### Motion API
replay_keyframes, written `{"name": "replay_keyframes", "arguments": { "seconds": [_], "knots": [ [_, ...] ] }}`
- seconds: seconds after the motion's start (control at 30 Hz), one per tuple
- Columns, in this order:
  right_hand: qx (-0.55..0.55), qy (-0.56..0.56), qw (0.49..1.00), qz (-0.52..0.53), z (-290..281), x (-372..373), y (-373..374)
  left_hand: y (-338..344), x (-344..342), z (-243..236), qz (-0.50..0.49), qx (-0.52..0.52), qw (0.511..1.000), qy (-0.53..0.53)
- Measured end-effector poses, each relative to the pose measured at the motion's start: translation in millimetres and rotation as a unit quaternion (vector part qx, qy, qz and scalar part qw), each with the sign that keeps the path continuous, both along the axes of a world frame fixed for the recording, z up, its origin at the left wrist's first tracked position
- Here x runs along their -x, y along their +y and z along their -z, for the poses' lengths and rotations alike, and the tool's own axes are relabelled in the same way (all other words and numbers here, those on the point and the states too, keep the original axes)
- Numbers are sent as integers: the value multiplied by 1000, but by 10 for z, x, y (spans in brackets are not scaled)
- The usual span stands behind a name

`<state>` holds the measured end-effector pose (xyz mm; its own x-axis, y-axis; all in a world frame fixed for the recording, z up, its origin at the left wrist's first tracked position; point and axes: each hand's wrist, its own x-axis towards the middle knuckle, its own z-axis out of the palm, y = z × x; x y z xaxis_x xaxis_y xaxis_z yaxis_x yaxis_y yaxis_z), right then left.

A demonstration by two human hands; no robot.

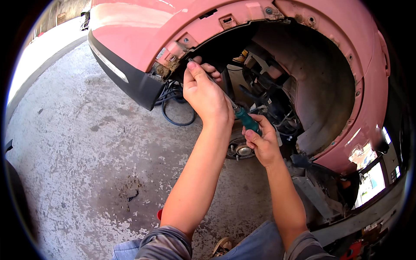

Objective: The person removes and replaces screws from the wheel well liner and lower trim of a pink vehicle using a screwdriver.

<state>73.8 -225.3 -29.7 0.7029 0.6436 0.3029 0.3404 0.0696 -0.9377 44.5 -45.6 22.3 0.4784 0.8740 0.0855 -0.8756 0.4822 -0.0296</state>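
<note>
My left hand (pixel 203 89) grips the metal shaft of a long screwdriver-like tool, up by the front lower edge of the pink wheel arch (pixel 171 54); the tip sits by a rusty, dirty patch (pixel 164 68), though its exact contact is unclear. My right hand (pixel 264 141) is closed on the tool's teal handle (pixel 244 117), lower and to the right. Behind the hands are the dark wheel well with exposed parts (pixel 264 91), a grey liner (pixel 325 104) and a round metal hub (pixel 242 151).
A dark bumper (pixel 138 93) hangs at the left with blue hoses (pixel 180 121) below. Speckled concrete floor (pixel 86 151) spreads beneath. A metal stand or beam (pixel 316 195) is at lower right, red items (pixel 353 251) in the bottom corner, and my shoe (pixel 223 247) at the bottom.
</note>
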Motion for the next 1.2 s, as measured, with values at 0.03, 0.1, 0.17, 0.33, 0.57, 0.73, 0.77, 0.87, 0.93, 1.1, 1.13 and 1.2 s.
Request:
{"name": "replay_keyframes", "arguments": {
  "seconds": [0.03, 0.1, 0.17, 0.33, 0.57, 0.73, 0.77, 0.87, 0.93, 1.1, 1.13, 1.2],
  "knots": [
    [53, -178, 975, 123, 1, 62, 45, -49, -16, -19, -2, 0, 1000, 9],
    [3, -248, 956, 158, 50, 68, 81, -128, 5, -46, -5, -2, 1000, 27],
    [-17, -225, 967, 120, 91, 49, 40, -110, 24, -11, 7, -26, 999, 36],
    [-102, 364, 903, -202, -17, -47, -116, -65, 18, 91, 15, -62, 998, 10],
    [39, -355, 907, 225, 54, 165, 60, -145, 51, -25, 36, -21, 999, 22],
    [-112, 189, 966, -135, -71, 106, -75, -65, 37, 34, 52, -35, 998, -19],
    [-117, 317, 915, -219, -106, 55, -119, -51, 21, 39, 57, -37, 997, -24],
    [-75, 280, 948, -129, -160, 144, -76, -24, 56, 54, 72, -37, 996, -26],
    [15, -29, 999, 4, -150, 195, -18, -36, 80, -13, 71, -36, 997, -26],
    [-20, -67, 997, 38, 59, 345, 5, -44, 172, 54, 51, -20, 998, 32],
    [-80, 102, 991, -34, -26, 380, 23, -24, 184, 54, 51, -25, 998, 26],
    [-107, 313, 930, -160, -109, 324, -12, 2, 236, 27, 53, -37, 998, 13]
  ]
}}
